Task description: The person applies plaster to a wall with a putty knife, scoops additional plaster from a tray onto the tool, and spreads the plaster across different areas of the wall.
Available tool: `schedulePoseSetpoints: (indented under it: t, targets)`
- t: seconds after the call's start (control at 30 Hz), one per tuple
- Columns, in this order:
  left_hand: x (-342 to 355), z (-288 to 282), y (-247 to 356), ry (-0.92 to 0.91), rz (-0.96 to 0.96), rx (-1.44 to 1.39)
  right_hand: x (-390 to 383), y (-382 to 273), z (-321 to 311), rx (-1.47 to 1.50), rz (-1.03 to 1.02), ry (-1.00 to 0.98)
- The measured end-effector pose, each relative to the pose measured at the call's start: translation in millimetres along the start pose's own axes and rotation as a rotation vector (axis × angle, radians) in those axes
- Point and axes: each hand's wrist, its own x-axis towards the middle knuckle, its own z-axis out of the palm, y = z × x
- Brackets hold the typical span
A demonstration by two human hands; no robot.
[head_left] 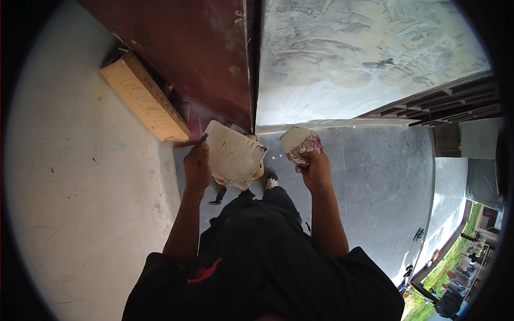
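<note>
My left hand (198, 168) grips the edge of a squarish flat board (234, 155) smeared with off-white plaster. Closed around the handle end of a wide putty knife (300, 143), my right hand (317, 170) holds it up, apart from the board. Pale paste coats the knife's blade, and reddish, crusted patches show near my fingers. Ahead stands a wall (369, 59) with uneven, streaky plaster over its upper part. Neither tool touches that wall. Below the board, a yellowish stool-like thing (259, 172) is mostly hidden.
A dark red door or panel (187, 48) meets the plastered wall at a dark frame. Left of it, a cardboard box (144, 99) leans by a bare pale wall (91, 187). Grey tiles (369, 182) cover the floor. A dark slatted frame (439, 101) is at the right.
</note>
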Motion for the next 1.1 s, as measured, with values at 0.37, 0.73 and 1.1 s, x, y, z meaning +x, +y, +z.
schedulePoseSetpoints:
  t: [0.37, 0.73, 1.1]
  targets:
    - [-93, 58, -109, 0.284, -0.72, -0.513, 72, 80, -20, -0.937, 0.099, -0.188]
    - [-206, 179, -274, 0.252, -1.216, -0.878, 69, 277, -29, -1.586, -0.234, -0.668]
    - [-189, 197, -339, 0.117, -0.954, -1.053, 73, 434, -45, -1.775, -0.89, -0.335]
